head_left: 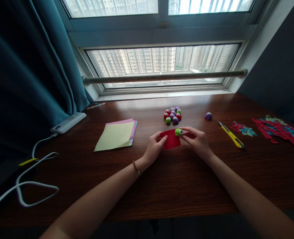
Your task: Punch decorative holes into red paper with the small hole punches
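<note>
Near the middle of the brown table, my left hand (154, 147) grips a red piece of paper (172, 139) by its left side, thumb on top. My right hand (196, 141) pinches a small green craft punch (178, 132) at the paper's upper right corner. The punch and the paper touch. Beyond my hands sits a cluster of small red, green and purple punches (172, 115). A single purple punch (208, 116) stands apart to the right.
Stacked colored paper (115, 134) lies at left. A yellow utility knife (231, 135), tiny paper cutouts (244, 128) and red and green paper strips (278, 129) are at right. A white power strip (68, 122) and cable (35, 182) lie far left.
</note>
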Motion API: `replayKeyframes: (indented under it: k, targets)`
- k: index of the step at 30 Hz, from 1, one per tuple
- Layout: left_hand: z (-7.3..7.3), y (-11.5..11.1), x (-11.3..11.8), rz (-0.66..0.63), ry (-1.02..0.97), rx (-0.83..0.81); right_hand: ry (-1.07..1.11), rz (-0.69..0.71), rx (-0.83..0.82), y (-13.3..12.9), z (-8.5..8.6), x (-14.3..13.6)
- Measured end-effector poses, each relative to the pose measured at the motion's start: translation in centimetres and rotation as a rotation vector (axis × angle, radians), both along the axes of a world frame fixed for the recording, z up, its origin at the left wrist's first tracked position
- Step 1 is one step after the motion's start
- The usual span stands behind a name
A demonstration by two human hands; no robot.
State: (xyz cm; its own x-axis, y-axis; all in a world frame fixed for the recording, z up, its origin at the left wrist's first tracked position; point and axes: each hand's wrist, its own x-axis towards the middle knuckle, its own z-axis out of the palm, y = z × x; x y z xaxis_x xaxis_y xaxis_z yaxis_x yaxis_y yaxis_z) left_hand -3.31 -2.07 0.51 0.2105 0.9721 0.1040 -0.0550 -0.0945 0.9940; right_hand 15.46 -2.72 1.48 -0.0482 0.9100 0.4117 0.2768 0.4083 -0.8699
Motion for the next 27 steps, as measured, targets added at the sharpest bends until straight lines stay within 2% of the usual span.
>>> replayKeyframes:
  k: [6,20,27]
  targets:
    - [-0.21,0.47,-0.22,0.103,0.024,0.022,-0.047,0.014,0.004,0.63,-0.69,0.49]
    - [-0.22,0.25,-0.23,0.031,0.051,-0.020,-0.188,0.035,0.095,0.76,-0.66,0.68]
    - [-0.57,0.62,-0.37,0.063,0.180,0.012,-0.256,0.114,0.062,0.88,-0.81,1.03]
